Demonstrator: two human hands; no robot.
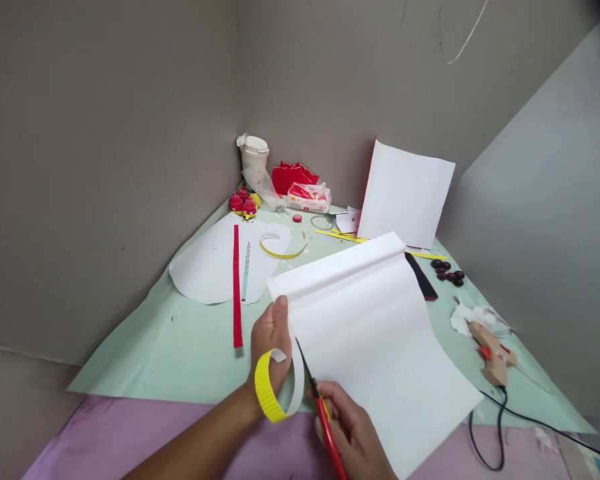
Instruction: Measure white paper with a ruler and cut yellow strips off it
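My left hand grips the left edge of a large white-backed sheet of paper, thumb on top. In my right hand is a pair of scissors with red handles, its dark blades at the sheet's left edge. A narrow yellow corrugated strip, white on its other side, curls down between my hands beside the blades. The strip's upper end and the lower blade are hidden. Left of the sheet, a red strip and a pencil lie by a cut white sheet.
A tan glue gun with a black cord lies at right, near dark round objects and a dark phone-like object. Behind stand a white lidded cup, a tissue pack, small red-yellow pieces and an upright white sheet.
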